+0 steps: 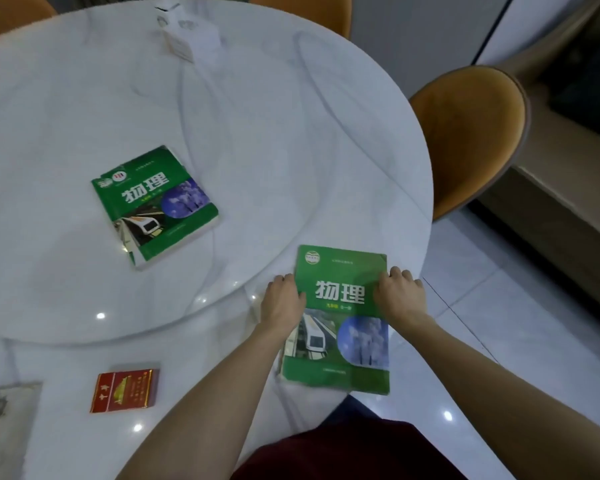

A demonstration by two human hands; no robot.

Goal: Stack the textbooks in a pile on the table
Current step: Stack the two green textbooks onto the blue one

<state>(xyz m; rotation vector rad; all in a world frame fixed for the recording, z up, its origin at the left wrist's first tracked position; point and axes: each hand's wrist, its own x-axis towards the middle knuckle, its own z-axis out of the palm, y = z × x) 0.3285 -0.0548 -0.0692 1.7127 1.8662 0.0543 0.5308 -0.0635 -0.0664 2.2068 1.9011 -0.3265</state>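
The left hand and right hand grip the side edges of the near green physics textbook at the white marble table edge, probably to carry it onto the other green textbook, well apart.

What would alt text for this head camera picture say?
Two bare hands, left and right, grip the sides of a green textbook at a white round table's near edge. A second green textbook lies farther left.
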